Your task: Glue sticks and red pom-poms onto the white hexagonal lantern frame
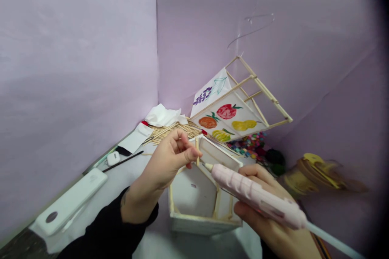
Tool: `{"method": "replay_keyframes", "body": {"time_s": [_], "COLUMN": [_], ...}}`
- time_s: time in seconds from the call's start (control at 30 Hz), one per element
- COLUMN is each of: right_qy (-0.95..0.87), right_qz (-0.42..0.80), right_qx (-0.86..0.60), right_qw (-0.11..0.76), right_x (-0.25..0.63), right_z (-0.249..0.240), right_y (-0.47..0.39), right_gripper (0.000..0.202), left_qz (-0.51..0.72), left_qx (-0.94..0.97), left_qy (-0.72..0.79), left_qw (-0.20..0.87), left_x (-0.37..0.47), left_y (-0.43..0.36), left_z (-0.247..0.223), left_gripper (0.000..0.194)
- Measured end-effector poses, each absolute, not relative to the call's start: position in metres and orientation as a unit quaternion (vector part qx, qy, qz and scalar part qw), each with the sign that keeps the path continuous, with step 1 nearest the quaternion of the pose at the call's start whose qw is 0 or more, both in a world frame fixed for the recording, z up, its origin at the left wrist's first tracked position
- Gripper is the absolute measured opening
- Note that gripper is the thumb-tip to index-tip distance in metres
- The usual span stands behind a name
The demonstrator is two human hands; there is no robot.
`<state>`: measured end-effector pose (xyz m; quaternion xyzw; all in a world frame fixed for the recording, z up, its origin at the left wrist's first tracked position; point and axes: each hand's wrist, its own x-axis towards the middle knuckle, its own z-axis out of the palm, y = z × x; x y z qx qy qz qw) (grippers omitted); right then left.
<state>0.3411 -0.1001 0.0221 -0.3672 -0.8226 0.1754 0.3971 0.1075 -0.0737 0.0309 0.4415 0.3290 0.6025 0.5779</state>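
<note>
Between the thumb and fingers of my left hand (pixel 170 158) is a short wooden stick (pixel 197 145), held roughly upright. My right hand (pixel 267 210) is wrapped round a pale pink glue gun (pixel 255 194), whose tip is at the stick's lower end, close to my left fingertips. Whether tip and stick touch is too small to tell. Below both hands stands an open box-like frame (pixel 206 226) of wooden sticks with white sides. The glue gun partly hides its right side.
A stick frame with painted fruit panels (pixel 226 111) hangs tilted behind. Wooden sticks (pixel 161 132), white tissue (pixel 164 115) and colourful pieces (pixel 251 143) lie beneath. At left are a white device (pixel 73 200) and earphone case (pixel 113 158); a yellow-brown object (pixel 306 174) stands right.
</note>
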Motion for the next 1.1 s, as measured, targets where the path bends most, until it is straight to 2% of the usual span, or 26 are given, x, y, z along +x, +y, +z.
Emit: {"method": "replay_keyframes", "body": {"time_s": [0.13, 0.4, 0.73, 1.1], "right_qy": [-0.822, -0.817, -0.818, -0.825], "right_qz": [0.195, 0.189, 0.196, 0.216], "right_qx": [-0.38, -0.384, -0.394, -0.382], "right_qw": [0.376, 0.386, 0.371, 0.357], "right_x": [0.339, 0.337, 0.338, 0.333], "right_z": [0.022, 0.018, 0.021, 0.027], "right_y": [-0.1, -0.098, -0.099, -0.097], "right_gripper": [0.021, 0.013, 0.023, 0.018], "left_qz": [0.606, 0.606, 0.604, 0.603], "left_qx": [0.438, 0.435, 0.438, 0.418], "left_qy": [0.339, 0.338, 0.339, 0.321], "left_qw": [0.571, 0.574, 0.573, 0.599], "left_x": [0.109, 0.108, 0.109, 0.11], "left_y": [-0.076, -0.076, -0.075, -0.077], "left_z": [0.032, 0.032, 0.033, 0.036], "left_gripper": [0.056, 0.057, 0.058, 0.062]}}
